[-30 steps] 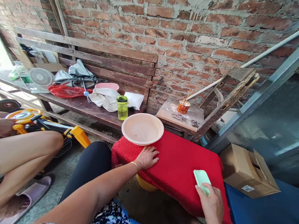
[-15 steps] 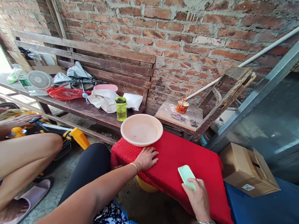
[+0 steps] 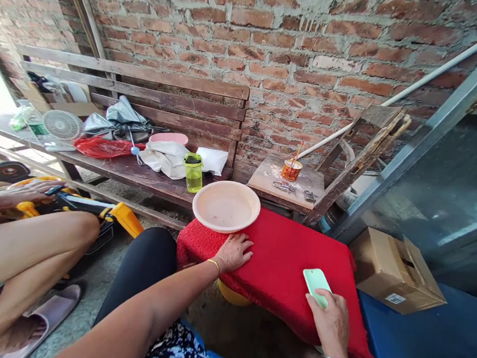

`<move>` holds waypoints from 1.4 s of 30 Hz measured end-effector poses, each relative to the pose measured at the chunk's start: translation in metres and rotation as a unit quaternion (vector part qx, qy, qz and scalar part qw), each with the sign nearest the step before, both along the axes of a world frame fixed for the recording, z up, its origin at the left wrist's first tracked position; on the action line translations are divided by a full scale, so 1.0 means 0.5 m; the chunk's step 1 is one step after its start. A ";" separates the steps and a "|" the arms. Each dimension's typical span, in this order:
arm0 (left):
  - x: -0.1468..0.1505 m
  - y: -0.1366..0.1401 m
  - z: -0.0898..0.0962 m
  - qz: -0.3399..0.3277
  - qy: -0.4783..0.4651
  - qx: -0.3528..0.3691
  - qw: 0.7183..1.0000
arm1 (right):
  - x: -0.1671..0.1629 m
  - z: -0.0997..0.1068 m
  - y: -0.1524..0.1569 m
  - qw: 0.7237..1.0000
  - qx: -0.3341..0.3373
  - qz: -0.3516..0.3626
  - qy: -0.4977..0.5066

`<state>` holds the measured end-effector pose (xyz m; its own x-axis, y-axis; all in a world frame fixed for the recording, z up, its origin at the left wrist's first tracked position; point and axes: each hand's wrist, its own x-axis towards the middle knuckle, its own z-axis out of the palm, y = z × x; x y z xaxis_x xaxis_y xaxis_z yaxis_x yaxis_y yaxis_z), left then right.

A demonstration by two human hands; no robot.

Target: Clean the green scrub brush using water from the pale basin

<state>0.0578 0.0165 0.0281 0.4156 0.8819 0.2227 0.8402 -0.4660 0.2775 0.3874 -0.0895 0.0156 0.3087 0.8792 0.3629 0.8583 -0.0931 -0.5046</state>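
Observation:
My left hand [image 3: 234, 252] lies flat on the red cloth [image 3: 285, 253], fingers spread a little, just in front of the pale pink basin [image 3: 226, 207]. The basin sits at the far left end of the cloth-covered table, and I can see no object under the palm. A mint-green phone [image 3: 316, 284] is gripped in my right hand [image 3: 331, 319] over the right part of the cloth. Its back faces up, and my fingers and thumb close on its lower end.
A wooden bench [image 3: 102, 163] holds a green bottle [image 3: 193, 173], a fan [image 3: 62, 125] and bags. On a wooden chair stand a paper cup [image 3: 292, 170] and padlocks. A cardboard box [image 3: 395, 271] is at right. Another person's bare leg [image 3: 51, 238] is at left.
My right hand has moved right across the cloth with the phone. The left hand stays in place. At the far left, the other person's hands have shifted slightly.

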 end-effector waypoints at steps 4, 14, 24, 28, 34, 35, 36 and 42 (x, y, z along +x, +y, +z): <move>0.000 0.000 0.001 -0.001 -0.001 0.001 1.000 | -0.001 0.000 -0.001 1.000 0.000 -0.004 0.001; 0.001 0.002 -0.004 -0.002 0.001 0.000 1.000 | 0.009 -0.001 0.002 0.996 -0.021 -0.026 0.083; 0.001 0.001 -0.001 -0.001 -0.004 -0.006 1.000 | -0.001 0.001 0.002 0.998 -0.010 -0.022 0.057; 0.001 0.001 -0.001 -0.002 -0.001 -0.004 1.000 | 0.000 -0.002 0.003 0.998 -0.012 -0.021 0.055; 0.001 -0.001 0.002 0.002 0.001 -0.012 1.000 | -0.002 0.002 0.003 0.998 -0.018 -0.020 0.060; 0.001 -0.001 0.002 0.002 0.000 -0.013 1.000 | -0.002 0.003 0.003 0.998 -0.020 -0.020 0.062; 0.001 -0.001 0.002 0.002 0.000 -0.013 1.000 | -0.002 0.004 0.003 0.998 -0.021 -0.020 0.064; 0.002 -0.002 0.003 0.005 -0.009 -0.012 1.000 | -0.003 0.007 0.002 0.997 -0.020 -0.026 0.066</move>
<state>0.0587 0.0154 0.0298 0.4036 0.8908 0.2089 0.8392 -0.4514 0.3034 0.3859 -0.0883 0.0193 0.3973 0.8739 0.2802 0.7776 -0.1585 -0.6084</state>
